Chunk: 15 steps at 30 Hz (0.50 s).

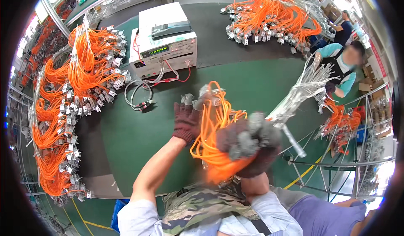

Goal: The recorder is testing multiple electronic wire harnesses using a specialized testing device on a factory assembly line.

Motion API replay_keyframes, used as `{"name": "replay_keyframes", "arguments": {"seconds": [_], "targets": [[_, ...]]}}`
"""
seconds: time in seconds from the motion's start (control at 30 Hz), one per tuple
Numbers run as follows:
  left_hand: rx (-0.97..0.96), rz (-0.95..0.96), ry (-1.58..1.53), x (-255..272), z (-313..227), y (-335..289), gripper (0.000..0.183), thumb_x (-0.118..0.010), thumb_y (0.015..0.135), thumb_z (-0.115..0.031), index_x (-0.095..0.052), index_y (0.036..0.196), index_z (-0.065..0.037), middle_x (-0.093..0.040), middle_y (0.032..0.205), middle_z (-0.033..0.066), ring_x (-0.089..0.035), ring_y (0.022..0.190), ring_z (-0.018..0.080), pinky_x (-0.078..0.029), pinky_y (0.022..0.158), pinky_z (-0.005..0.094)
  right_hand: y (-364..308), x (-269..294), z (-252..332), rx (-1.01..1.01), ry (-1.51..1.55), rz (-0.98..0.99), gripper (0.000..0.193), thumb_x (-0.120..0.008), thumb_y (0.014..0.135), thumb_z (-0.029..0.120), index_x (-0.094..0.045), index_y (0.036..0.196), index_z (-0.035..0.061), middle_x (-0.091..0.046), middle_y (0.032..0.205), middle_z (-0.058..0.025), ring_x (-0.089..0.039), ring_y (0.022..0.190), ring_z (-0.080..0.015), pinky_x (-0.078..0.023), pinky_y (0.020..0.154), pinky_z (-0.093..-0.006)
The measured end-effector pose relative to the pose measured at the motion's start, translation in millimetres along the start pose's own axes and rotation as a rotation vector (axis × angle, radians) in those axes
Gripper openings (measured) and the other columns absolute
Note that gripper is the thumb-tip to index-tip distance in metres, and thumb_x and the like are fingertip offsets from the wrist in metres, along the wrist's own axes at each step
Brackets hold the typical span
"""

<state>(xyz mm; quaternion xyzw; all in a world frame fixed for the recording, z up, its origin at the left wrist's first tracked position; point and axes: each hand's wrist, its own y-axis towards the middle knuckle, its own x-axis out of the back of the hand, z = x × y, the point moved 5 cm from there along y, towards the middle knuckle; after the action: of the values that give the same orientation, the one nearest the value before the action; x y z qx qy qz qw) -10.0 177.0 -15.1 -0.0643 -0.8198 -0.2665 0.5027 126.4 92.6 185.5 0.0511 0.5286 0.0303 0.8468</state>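
Observation:
My right hand [254, 141], in a dark maroon glove with grey fingertips, is closed around a bundle of orange cables [210, 145]. The hand is blurred by motion. From its far side a sheaf of silvery-white wire ends [301, 90] fans out to the upper right. My left hand [188, 118], gloved alike, lies with its fingers stretched out at the left side of the bundle. Its fingertips are beside the small grey connectors [215, 99] at the cables' far end; whether they touch is unclear.
A white tester [168, 46] with a lit display and attached leads [141, 93] stands on the green-topped table [139, 152]. Orange cable bundles pile up at left [86, 61] and far right [271, 15]. A metal-framed rack [336, 166] and a co-worker [341, 65] are at right.

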Motion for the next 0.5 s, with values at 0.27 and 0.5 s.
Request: {"name": "replay_keyframes", "arguments": {"seconds": [0.27,0.5], "targets": [[0.163,-0.03,-1.073,12.1,14.7,12.8,0.054,-0.067,0.106,-0.024,-0.055,0.158,-0.012,-0.044,0.167,0.0199,-0.047,0.15,0.032,-0.047,0.117,0.0426,12.4,26.3,81.2,0.177,0.035,0.11,0.033,-0.049,0.112,0.04,-0.066,0.103,0.0129,-0.048,0.059,0.0082,-0.046,0.057,-0.0121,-0.037,0.065,-0.0332],[0.758,-0.003,-1.236,14.5,65.8,-102.1,0.053,-0.065,0.109,-0.026,-0.055,0.156,-0.005,-0.053,0.161,0.0157,-0.057,0.141,0.0249,-0.051,0.112,0.0377,37.3,-44.8,62.4,0.252,-0.362,0.373,0.026,-0.051,0.11,0.034,-0.054,0.092,0.0154,-0.05,0.061,0.0076,-0.046,0.055,-0.011,-0.036,0.056,-0.0305]]}}
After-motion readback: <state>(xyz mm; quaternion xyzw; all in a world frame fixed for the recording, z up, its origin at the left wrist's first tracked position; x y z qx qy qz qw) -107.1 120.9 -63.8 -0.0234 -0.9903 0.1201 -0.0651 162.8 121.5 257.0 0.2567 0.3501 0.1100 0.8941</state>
